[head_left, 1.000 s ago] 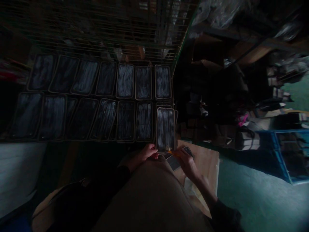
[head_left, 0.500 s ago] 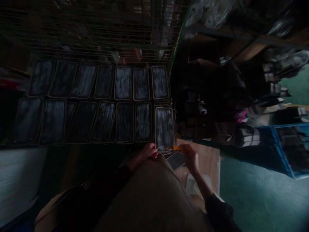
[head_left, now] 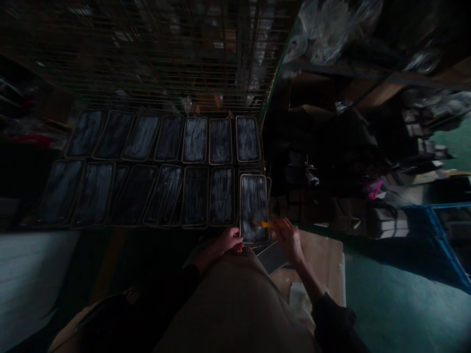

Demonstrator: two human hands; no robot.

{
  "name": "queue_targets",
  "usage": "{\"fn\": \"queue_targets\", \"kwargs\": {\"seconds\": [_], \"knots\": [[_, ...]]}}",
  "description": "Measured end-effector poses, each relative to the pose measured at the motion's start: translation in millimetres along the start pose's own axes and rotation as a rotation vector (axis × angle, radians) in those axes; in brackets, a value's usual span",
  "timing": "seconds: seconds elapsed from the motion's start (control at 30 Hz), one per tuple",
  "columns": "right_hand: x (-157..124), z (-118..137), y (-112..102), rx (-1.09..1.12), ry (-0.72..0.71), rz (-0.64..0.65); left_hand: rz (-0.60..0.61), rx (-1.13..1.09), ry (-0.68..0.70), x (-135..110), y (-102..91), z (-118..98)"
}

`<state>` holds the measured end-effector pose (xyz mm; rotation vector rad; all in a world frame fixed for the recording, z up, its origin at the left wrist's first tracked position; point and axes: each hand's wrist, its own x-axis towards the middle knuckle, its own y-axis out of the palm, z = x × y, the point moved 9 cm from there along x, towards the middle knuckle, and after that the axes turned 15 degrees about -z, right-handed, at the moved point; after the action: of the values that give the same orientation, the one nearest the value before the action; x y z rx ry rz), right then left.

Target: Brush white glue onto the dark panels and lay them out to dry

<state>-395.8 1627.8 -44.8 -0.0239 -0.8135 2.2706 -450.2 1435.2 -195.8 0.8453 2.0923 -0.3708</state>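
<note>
My left hand (head_left: 231, 240) is closed at the lower left corner of a dark rectangular panel (head_left: 253, 198) with a pale rim and rounded corners. Whitish streaks run lengthwise over the panel's face. My right hand (head_left: 287, 239) grips a brush by its orange handle (head_left: 270, 224). The brush's dark tip lies over the lower part of the panel. At least one more panel shows from beneath this one at its top and right edges. Just left of it lies another streaked panel (head_left: 222, 196).
Two rows of similar panels (head_left: 195, 139) extend leftward below a wire mesh rack (head_left: 165, 59). To the right stand a light wooden board (head_left: 326, 255) with a white piece on it, a blue-framed container (head_left: 434, 225) and dark shelving with plastic bags (head_left: 331, 29).
The brush has moved up the panel from its bottom edge. My left hand stays at the corner. The whole view has shifted a little, with the panels lower in it.
</note>
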Motion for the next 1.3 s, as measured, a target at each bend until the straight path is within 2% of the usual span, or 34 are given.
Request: {"fn": "queue_targets", "kwargs": {"seconds": [0.1,0.17,0.33,0.47,0.57,0.63,0.73,0.93,1.03,1.1,1.13,1.2,1.3], "knots": [[20,-5,-8,0.011,-0.006,-0.141,0.010,-0.004,0.007,1,0.8,1],[37,-7,-6,0.055,0.009,-0.202,0.014,0.000,0.003,3,1.5,3],[81,-13,28,0.109,-0.055,-0.135,0.059,-0.042,-0.001,6,4.3,5],[114,-24,32,0.050,-0.095,-0.237,0.062,-0.077,0.005,5,4.3,2],[125,-22,34,0.035,-0.133,-0.255,0.052,-0.070,-0.008,4,3.1,2],[121,-15,37,0.031,-0.182,-0.218,0.055,-0.096,-0.016,3,2.2,2],[101,-3,44,0.055,-0.233,-0.095,0.090,-0.133,-0.017,2,3.0,0],[27,14,44,0.143,-0.197,0.251,0.074,-0.188,0.025,-1,1.0,-11],[2,15,32,0.150,-0.104,0.373,0.080,-0.218,0.020,-10,1.3,-21],[0,10,16,0.148,-0.001,0.368,0.099,-0.250,0.011,-18,2.2,-29],[5,6,4,0.137,0.051,0.314,0.115,-0.264,0.004,-23,3.1,-34],[22,-2,-28,0.059,0.107,0.114,0.146,-0.287,-0.006,-31,4.5,-43],[47,-10,-81,-0.210,0.071,-0.241,0.177,-0.308,0.005,-41,4.5,-58]]}}
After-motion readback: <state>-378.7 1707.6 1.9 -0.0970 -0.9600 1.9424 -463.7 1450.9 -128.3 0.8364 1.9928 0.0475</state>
